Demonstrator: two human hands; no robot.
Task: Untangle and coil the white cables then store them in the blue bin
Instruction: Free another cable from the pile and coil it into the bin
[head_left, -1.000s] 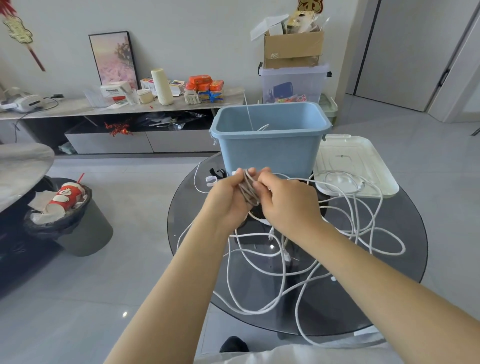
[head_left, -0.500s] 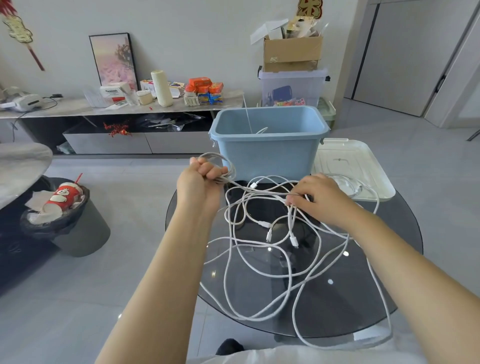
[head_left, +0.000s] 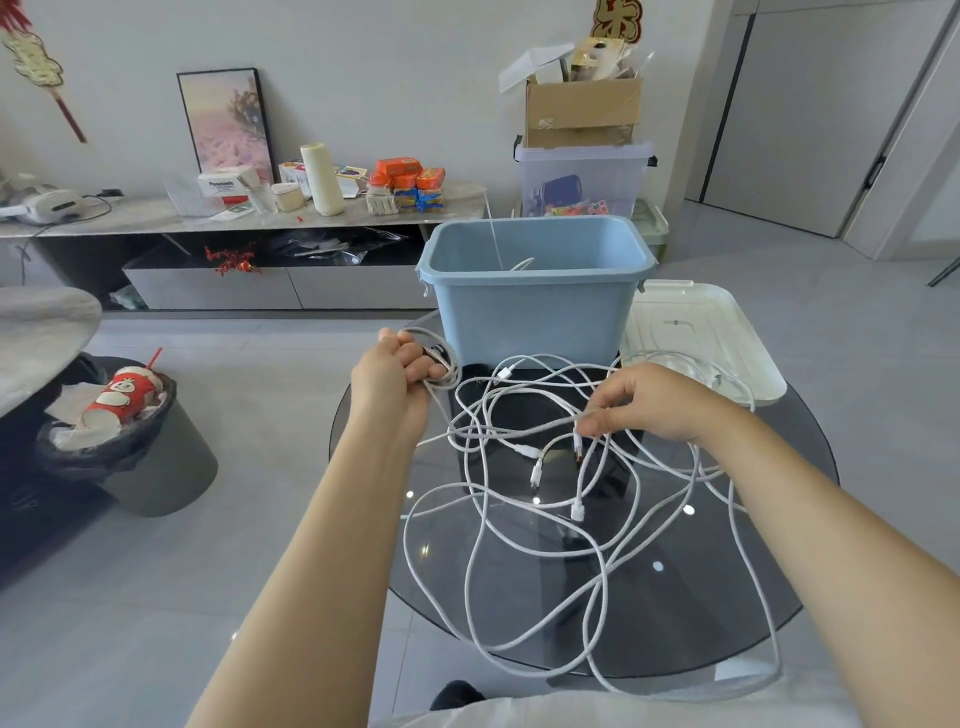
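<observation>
A tangle of white cables (head_left: 545, 519) sprawls over the round dark glass table (head_left: 701, 613), some loops hanging off its near edge. My left hand (head_left: 397, 371) is closed around a small coil of white cable (head_left: 441, 364) at the table's left rim. One strand runs taut from that coil to my right hand (head_left: 644, 400), which pinches it between thumb and fingers above the tangle. The blue bin (head_left: 535, 312) stands at the far side of the table, with a bit of white cable showing inside it.
A white lid (head_left: 696, 332) lies on the table right of the bin, a cable loop resting on its near edge. A dark trash can (head_left: 130, 447) with a red cup stands on the floor at left. A low cluttered console and stacked boxes line the back wall.
My hands were together in front of the bin a second ago. They have since pulled apart: the left went left with the coil, the right went right along the strand.
</observation>
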